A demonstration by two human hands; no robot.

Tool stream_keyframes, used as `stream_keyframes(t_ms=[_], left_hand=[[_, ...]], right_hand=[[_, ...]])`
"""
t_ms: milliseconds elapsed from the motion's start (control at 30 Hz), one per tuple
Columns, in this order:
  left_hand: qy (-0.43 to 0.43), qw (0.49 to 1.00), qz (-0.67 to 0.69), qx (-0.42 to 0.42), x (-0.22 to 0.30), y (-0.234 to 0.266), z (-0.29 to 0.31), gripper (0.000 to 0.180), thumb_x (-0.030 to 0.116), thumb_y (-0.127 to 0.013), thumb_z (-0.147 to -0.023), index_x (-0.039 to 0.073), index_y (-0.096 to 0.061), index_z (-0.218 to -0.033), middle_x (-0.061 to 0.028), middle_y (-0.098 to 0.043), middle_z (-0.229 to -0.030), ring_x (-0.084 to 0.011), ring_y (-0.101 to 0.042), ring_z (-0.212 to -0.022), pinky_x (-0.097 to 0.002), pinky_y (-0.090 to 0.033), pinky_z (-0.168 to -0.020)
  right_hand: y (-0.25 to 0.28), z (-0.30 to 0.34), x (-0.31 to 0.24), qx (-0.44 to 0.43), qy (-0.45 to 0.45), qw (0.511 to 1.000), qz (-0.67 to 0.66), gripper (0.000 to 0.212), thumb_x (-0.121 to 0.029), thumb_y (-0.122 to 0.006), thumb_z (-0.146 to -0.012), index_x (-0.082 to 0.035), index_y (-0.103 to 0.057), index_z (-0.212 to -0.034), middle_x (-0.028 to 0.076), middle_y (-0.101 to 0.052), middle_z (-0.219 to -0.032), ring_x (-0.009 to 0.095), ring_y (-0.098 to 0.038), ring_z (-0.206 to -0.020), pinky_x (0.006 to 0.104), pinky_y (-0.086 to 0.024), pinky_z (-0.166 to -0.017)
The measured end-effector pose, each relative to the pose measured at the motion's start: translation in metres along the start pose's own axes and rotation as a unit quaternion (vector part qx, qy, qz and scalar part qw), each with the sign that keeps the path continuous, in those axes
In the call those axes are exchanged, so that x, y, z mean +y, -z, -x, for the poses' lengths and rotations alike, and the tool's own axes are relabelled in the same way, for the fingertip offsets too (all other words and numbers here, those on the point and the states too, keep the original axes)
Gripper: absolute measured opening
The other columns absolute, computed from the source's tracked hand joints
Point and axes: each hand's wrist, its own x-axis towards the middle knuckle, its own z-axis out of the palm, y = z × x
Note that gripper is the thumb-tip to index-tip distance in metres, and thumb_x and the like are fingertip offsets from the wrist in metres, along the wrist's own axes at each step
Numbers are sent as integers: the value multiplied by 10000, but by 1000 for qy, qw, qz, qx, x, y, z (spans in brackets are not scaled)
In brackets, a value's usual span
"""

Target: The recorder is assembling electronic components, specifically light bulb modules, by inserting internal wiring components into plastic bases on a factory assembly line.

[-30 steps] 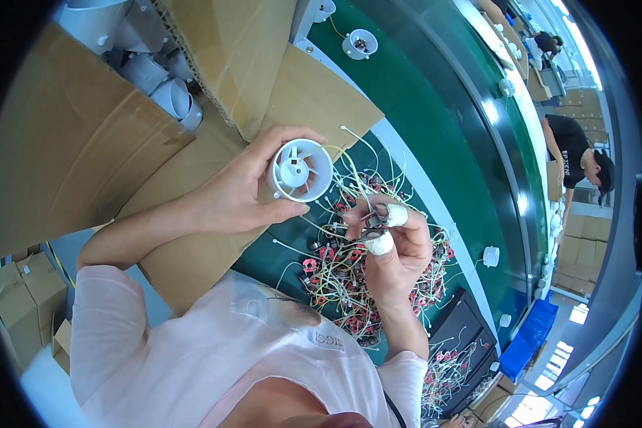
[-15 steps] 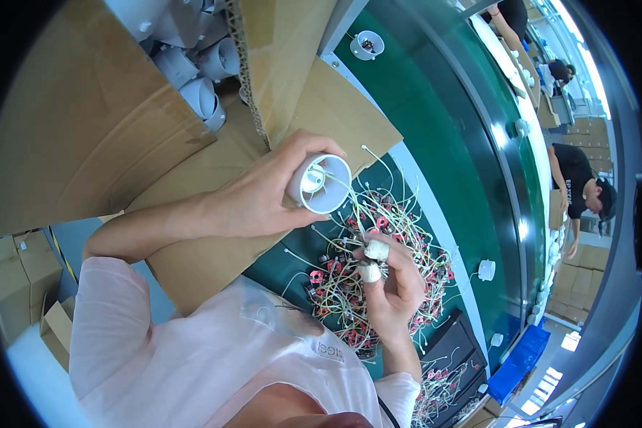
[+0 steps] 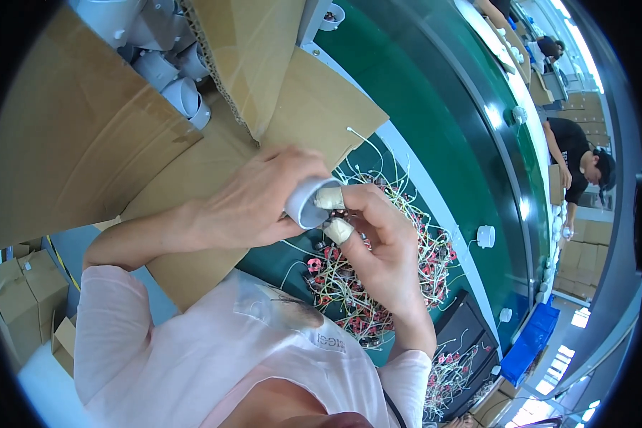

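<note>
Brown cardboard fills the left side, with small cartons [image 3: 32, 292] between eight and nine o'clock and a large open box [image 3: 78, 143] at ten. White plastic cups [image 3: 157, 68] lie heaped inside that box, between ten and eleven. Just off centre, toward ten, the left hand [image 3: 260, 196] is clamped around the side of another piece, the white cup [image 3: 301, 202], which sits at the centre of the view with its mouth turned toward about four o'clock. At that mouth, a small dark part [image 3: 339, 213] shows between the right hand's [image 3: 384, 242] thumb and finger, both wrapped in pale covering and closed on it; the fingers hide most of it. Beneath the right hand, toward five, a tangled pile of wired red and dark parts [image 3: 364, 314] spreads over a green tabletop [image 3: 269, 262]. Farther right, a black tray [image 3: 453, 317] holding more wired parts lies at four, a single white cap [image 3: 486, 236] stands at three, and beyond the tray is a blue bin [image 3: 531, 342]. A person in black [image 3: 569, 146] leans in between two and three.
</note>
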Motion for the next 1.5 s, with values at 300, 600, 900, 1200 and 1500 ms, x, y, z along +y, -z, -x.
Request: stream_keyframes(t_ms=[300, 600, 900, 1200, 1500], left_hand=[[60, 996, 69, 4, 7, 3, -2, 657, 63, -721, -632, 31, -409, -1210, -154, -462, -1150, -318, -484, -1053, -393, -416, -852], [34, 999, 7, 36, 12, 6, -2, 574, 39, -743, -631, 48, -533, -1166, -119, -504, -1154, -265, -526, -1027, -343, -442, -859], [69, 993, 54, 79, 8, 1, -2, 572, 38, -767, -616, 38, -545, -1144, -121, -540, -1125, -256, -551, -1013, -325, -454, -843], [25, 992, 76, 94, 26, -2, 1, 558, -4, -730, -647, 56, -536, -1166, -91, -524, -1127, -228, -550, -1011, -318, -481, -814], [25, 993, 46, 109, 36, -9, 4, 546, 8, -723, -663, 58, -528, -1170, -91, -515, -1138, -237, -537, -1033, -321, -477, -825]], right_hand=[[-8, -6, 12, 126, 213, 957, 151, 315, 119, -590, -700, 34, -536, -998, 129, -569, -893, 233, -584, -759, 303, -478, -643], [-19, -13, 18, 149, 272, 932, 189, 334, 90, -586, -621, 29, -540, -946, 120, -548, -824, 261, -538, -667, 339, -427, -591], [-21, -16, 20, 179, 221, 933, 219, 293, 106, -614, -618, 13, -554, -889, 146, -529, -961, 257, -525, -818, 334, -432, -642], [-14, 1, 20, 162, 179, 962, 125, 254, 82, -649, -655, 2, -564, -880, 141, -551, -1045, 259, -558, -926, 323, -465, -742], [-22, 10, 14, 179, 148, 972, 44, 242, 90, -631, -673, -1, -560, -886, 137, -569, -1042, 255, -574, -949, 326, -465, -785]])
